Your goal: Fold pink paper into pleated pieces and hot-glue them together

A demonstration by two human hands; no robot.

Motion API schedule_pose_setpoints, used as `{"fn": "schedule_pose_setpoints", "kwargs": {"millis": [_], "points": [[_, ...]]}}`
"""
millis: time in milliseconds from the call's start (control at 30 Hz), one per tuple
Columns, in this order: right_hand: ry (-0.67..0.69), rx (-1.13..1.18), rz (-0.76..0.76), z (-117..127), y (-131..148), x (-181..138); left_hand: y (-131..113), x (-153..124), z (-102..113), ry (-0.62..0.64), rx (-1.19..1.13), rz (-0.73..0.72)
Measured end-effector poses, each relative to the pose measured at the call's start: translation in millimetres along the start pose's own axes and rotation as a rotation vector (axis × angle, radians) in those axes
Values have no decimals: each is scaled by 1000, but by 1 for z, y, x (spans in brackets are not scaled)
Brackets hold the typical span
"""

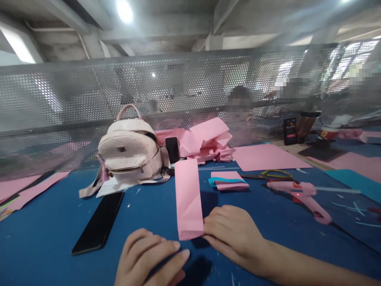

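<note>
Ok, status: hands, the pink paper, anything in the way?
Right hand pinching long folded pink paper piece at its near right corner. Left hand open by its near edge, holding nothing visible. Pink pistol-shaped glue gun off right, not blocking.

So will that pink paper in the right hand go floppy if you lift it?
Probably light, since the paper looks thin. It may flop only a little: it looks fairly straight with the right hand just at its lower corner. It might bend where it's creased near the bottom.
</note>
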State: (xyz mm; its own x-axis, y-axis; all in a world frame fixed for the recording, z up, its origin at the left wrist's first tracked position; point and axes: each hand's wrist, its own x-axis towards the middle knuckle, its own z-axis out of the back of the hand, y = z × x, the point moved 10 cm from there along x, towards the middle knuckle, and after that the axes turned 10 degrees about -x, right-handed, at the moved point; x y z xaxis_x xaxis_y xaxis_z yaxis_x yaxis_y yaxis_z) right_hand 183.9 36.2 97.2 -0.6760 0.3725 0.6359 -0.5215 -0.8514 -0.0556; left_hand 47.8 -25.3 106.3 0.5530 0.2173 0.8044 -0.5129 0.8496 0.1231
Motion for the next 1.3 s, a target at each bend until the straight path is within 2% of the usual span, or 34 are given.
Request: {"fn": "schedule_pose_setpoints", "kwargs": {"millis": [100,167,333,400,633,867,967,1067,1167,1300], "points": [[24,153,-85,-15,-3,-3,-10,6,6,-137,84,-10],[20,228,-123,-18,-3,-4,-11,8,7,-179,108,-2],[38,326,-153,-17,1,-2,-15,11,0,30,204,-157],[36,330,-151,-15,3,-1,-12,10,1,63,203,-157],[-28,345,-138,-7,2,0,20,5,7,-11,70,105],[-30,318,-134,-7,0,0,30,1,11,-26,3,141],[-31,295,-115,-4,2,0,36,-9,-2,-12,-144,270],[-37,256,-87,-1,4,1,52,-31,-32,-17,-394,618],[-43,214,-58,0,8,1,45,-43,-53,-50,-534,713],[-40,182,-25,-2,15,1,42,-49,-59,-82,-560,736]]}}
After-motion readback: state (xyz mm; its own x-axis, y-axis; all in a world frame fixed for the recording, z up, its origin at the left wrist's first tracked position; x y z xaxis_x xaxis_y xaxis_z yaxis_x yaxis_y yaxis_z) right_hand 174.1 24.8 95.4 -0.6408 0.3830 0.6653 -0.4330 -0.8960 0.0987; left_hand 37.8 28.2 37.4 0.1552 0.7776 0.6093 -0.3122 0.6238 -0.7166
